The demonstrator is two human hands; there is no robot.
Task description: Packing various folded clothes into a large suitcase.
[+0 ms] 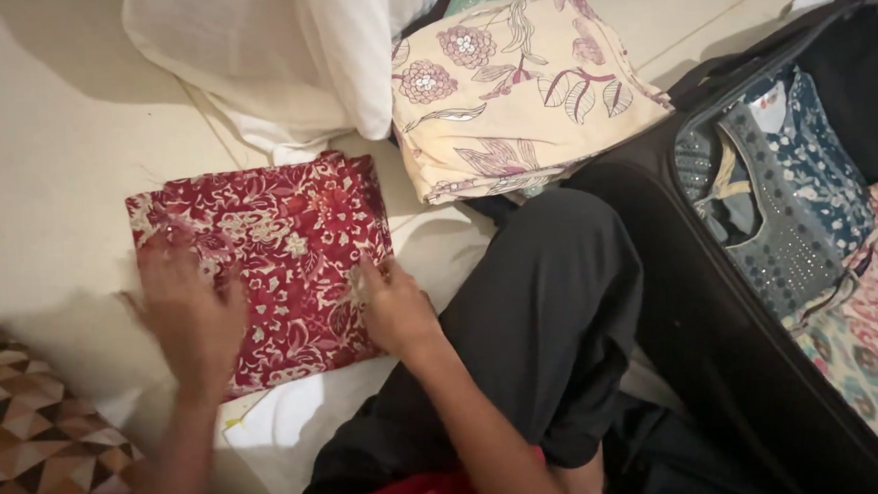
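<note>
Broadly, a pale sheet covers the floor across the left and middle of the view, and everything else lies on it or beside it. At the right stands an open black suitcase, its near wall running diagonally from the far right to the near right corner; inside it lie folded clothes in teal, grey and pink prints, packed side by side. The person's black-trousered knee rises in the middle, just left of the suitcase and touching its wall. Far and slightly left, a white bundle of cloth sits heaped. Just right of it, a folded cream garment with a purple flower print rests against the far end of the suitcase. Near and left of that, a folded red floral cloth lies flat on the sheet, a white slip showing beneath its near edge. At the near left corner a brown and white diamond-patterned cushion shows in part. The left hand, blurred, lies flat and open with fingers spread on the left part of the red cloth, gripping nothing. The right hand rests on the cloth's right edge with fingers loosely curled, thumb and fingertips touching the fabric; whether it pinches the edge I cannot tell.
</note>
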